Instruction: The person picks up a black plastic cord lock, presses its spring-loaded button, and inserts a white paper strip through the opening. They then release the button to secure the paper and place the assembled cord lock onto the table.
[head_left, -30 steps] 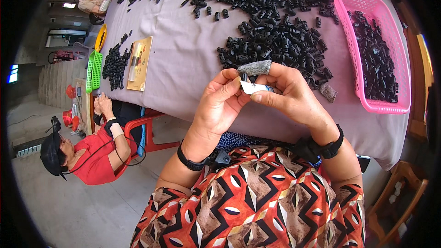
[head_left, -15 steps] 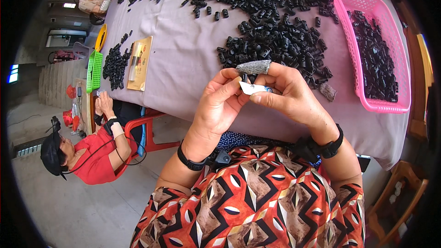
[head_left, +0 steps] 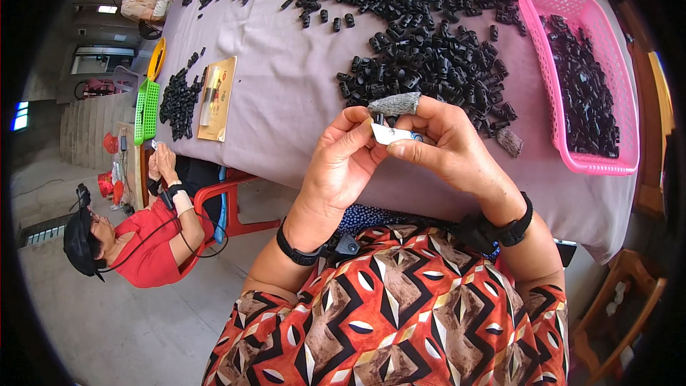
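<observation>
Close together at the table's near edge, my left hand (head_left: 332, 154) and my right hand (head_left: 461, 150) are both closed in a pinch. A small white piece (head_left: 388, 134) with blue marks, flat or folded, lies between them. Its right end sits under my right thumb, and my left thumb tip touches its left end. Just above it, by my left fingertips, a bit of a small black cylindrical plastic piece (head_left: 379, 120) shows, mostly hidden. A grey knitted finger cover (head_left: 395, 104) is on my right index finger. Another knitted finger cover (head_left: 509, 142) lies right of my hand.
Black plastic pieces (head_left: 421, 64) are heaped beyond my hands. A pink basket (head_left: 564, 139) holding more stands at right. At left are a smaller black pile (head_left: 180, 104), a tan packet (head_left: 227, 93) and a green basket (head_left: 146, 111). A co-worker in red (head_left: 153, 250) sits left; another person (head_left: 143, 0) is farther off.
The white piece has tilted slightly between my fingers, and my hands have hardly moved. The far person's hands and the head of the co-worker in red have shifted a little.
</observation>
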